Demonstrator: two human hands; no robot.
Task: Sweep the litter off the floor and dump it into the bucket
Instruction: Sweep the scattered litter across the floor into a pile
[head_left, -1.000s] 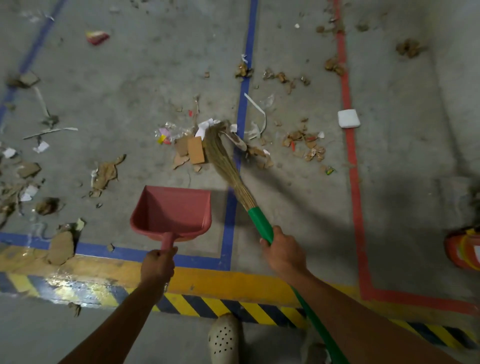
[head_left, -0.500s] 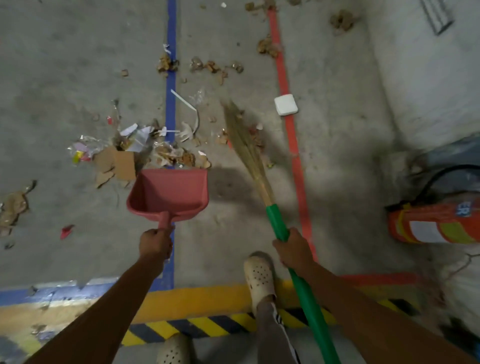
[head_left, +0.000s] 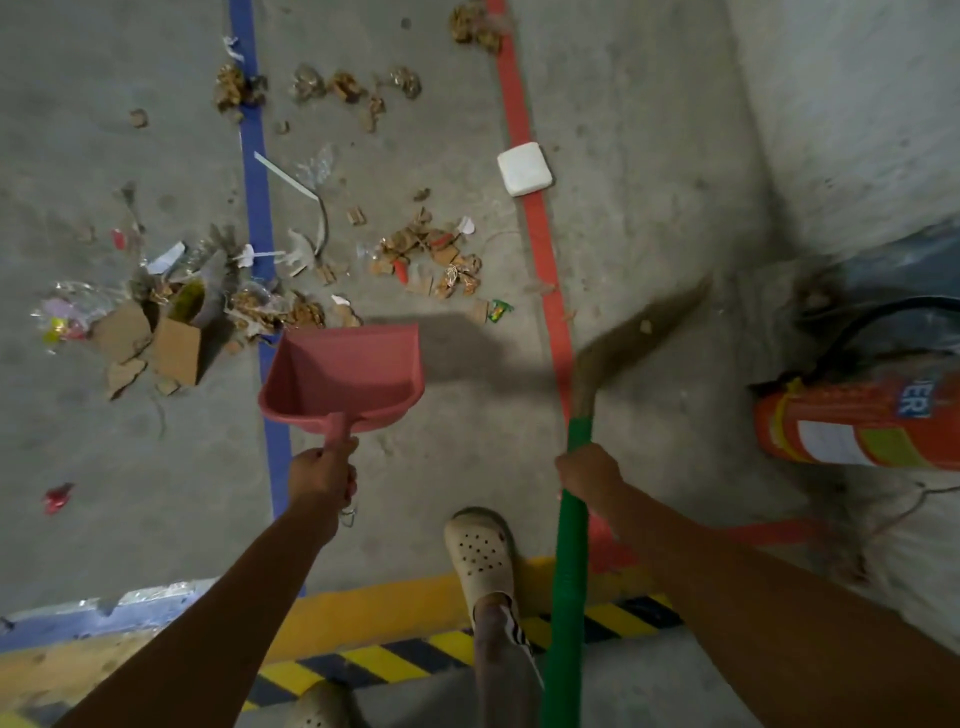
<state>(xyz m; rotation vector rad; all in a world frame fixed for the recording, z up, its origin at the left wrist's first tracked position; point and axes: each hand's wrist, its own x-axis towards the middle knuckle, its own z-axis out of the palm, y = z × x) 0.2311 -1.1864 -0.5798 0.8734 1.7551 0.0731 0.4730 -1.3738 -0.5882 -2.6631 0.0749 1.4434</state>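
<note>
Broom (head_left: 575, 519): the long axis runs from the lower edge up the frame. The green handle is nearly upright in view. The blurred bristles point up and right, across the red line (head_left: 535, 223) toward the extinguisher (head_left: 857, 428). The right hand (head_left: 589, 473) is clamped round the handle just below the bristles.

Dustpan (head_left: 343, 384): the mouth points away from the person and the handle points back toward them. It lies over the blue line (head_left: 257, 171), with its front lip just beside the litter (head_left: 431, 260). The left hand (head_left: 322, 475) grips its handle. Its inside shows only bare pink plastic.

Litter: cardboard scraps, wrappers and paper spread between and across the two lines. A white block (head_left: 523, 169) lies on the red line.

Writing: the extinguisher's blue label reads "ER"; the rest is cut off.
</note>
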